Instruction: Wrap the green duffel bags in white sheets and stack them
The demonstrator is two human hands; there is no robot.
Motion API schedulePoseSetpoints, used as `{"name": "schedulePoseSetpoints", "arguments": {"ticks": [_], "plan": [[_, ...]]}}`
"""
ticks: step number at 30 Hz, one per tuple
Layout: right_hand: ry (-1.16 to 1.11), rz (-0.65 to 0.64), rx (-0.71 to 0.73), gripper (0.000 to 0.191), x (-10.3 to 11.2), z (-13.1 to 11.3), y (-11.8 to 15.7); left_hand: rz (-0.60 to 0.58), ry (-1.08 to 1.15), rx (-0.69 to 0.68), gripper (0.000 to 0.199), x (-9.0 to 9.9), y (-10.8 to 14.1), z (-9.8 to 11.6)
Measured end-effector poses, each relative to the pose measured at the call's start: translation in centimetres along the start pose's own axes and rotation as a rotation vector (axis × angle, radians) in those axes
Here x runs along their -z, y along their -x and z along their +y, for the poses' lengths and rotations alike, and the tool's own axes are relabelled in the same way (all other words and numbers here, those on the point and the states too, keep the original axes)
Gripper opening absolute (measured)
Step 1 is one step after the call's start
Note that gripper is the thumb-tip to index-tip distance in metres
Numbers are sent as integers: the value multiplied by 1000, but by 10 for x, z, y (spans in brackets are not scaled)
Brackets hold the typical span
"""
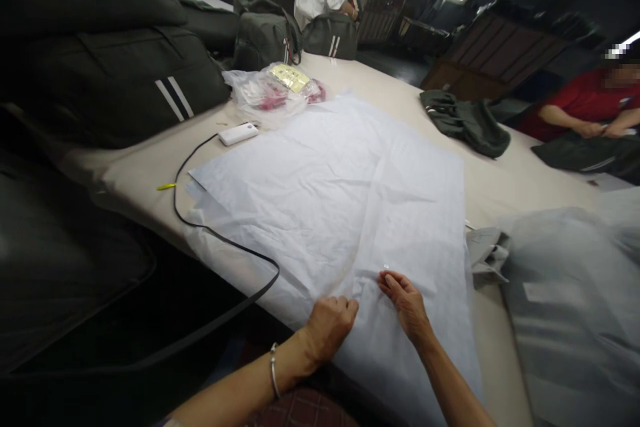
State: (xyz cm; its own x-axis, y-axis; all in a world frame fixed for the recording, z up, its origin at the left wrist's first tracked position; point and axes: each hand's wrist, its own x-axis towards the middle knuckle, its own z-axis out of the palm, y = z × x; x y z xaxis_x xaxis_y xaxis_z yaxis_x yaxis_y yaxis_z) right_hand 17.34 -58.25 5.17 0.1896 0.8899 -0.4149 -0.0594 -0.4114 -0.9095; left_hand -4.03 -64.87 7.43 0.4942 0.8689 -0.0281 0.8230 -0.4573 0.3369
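Thin white sheets (320, 187), like tissue paper, lie stacked and wrinkled on the table in front of me. My left hand (330, 327), with a bracelet on its wrist, is closed in a fist at the near side of the top sheet, along a raised fold. What lies inside its fingers is mostly hidden, but it seems to grip the sheet. To its right, my right hand (407, 303) is closed in a pinch just above the paper. A tiny shiny clear piece (387, 267), perhaps tape, shows at its fingertips.
A white power bank (238, 134) with a black cord (225, 240) lies at left. Dark striped bags (135, 80) stand behind it, near plastic packets (275, 90). Crumpled grey paper (487, 257) and a translucent bag (575, 307) sit at right. Two people work across the table (395, 90).
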Motion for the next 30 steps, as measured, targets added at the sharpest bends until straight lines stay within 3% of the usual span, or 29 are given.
{"name": "schedulePoseSetpoints", "arguments": {"ticks": [10, 18, 23, 30], "plan": [[-53, 25, -66, 37, 5, -5, -4, 82, 47, -48, 16, -12, 5, 16], [-143, 24, -76, 34, 11, -20, -4, 155, 62, -121, 24, 2, 13, 24], [-218, 61, -67, 30, 18, -30, -7, 227, 107, -168, 25, 9, 4, 38], [-206, 124, -66, 30, 36, -35, -8, 225, 257, -245, 24, 13, -6, 57]]}}
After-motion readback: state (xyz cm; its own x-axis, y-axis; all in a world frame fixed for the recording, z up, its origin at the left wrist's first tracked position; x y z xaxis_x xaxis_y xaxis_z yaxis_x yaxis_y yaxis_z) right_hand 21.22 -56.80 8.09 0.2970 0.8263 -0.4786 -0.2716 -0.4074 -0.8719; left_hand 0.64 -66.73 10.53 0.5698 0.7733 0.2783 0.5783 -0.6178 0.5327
